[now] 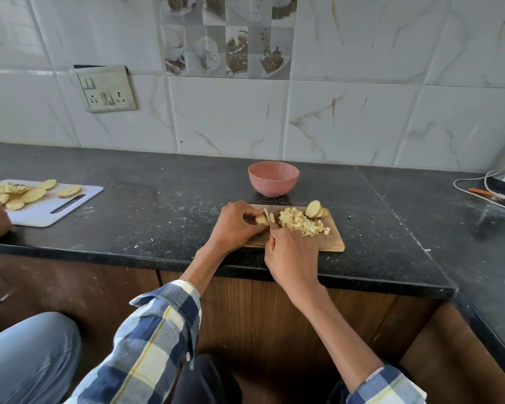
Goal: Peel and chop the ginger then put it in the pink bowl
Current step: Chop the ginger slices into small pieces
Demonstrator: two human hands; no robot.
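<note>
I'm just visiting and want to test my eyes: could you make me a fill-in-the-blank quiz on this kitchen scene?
1. The bowl behind the wooden board is ____ in colour.
2. The chopped ginger lies on the ____ board.
3. The left hand holds a ginger piece while the right hand grips a ____.

Missing words: pink; wooden; knife

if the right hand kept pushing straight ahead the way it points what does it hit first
Probably the ginger piece held by the left hand, just ahead of the right hand; depth is hard to judge.
</note>
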